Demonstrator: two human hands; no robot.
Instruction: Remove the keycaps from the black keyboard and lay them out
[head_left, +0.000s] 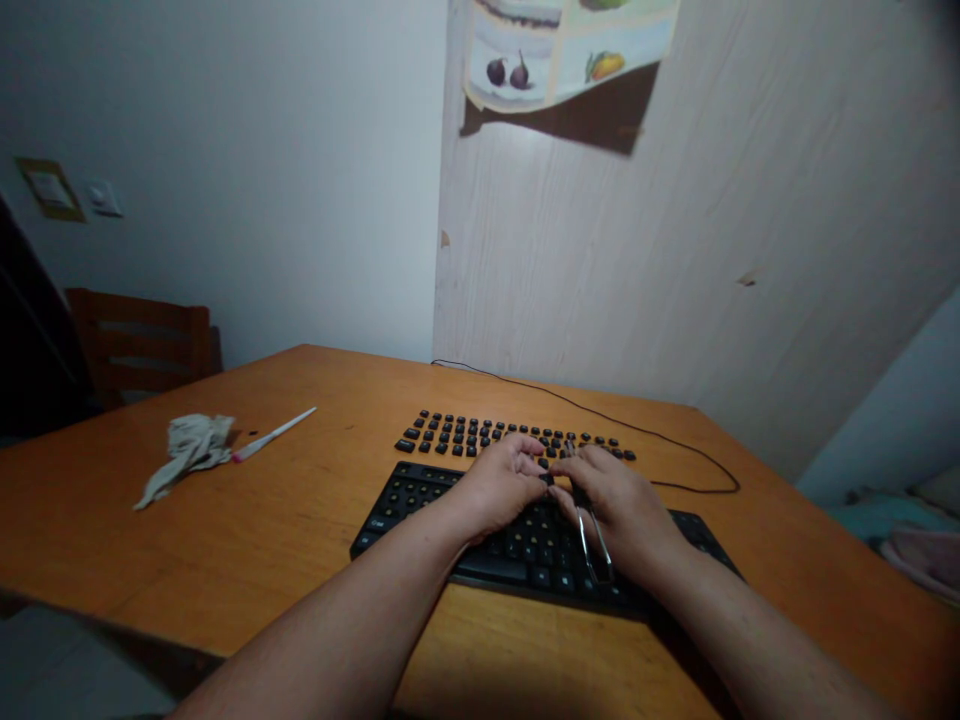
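Note:
A black keyboard (491, 572) lies on the wooden table with many of its caps off, small pale stems showing in their place. My left hand (502, 485) is over its middle, thumb and fingers closed at what looks like a small black keycap (547, 480). Close beside it, my right hand (619, 500) has its fingertips at the same spot. A thin U-shaped metal pair of tweezers (598, 565) is held in my right hand, its bent end pointing toward me. Behind the keyboard, loose black keycaps (459, 437) are laid out in rows, partly hidden by my hands.
A crumpled pale cloth (196, 445) and a white brush-like stick (277, 435) with a pink end lie at left. A black cable (600, 412) curves across the table's back and right. Beyond the table stand a wooden chair (142, 335) and a wall.

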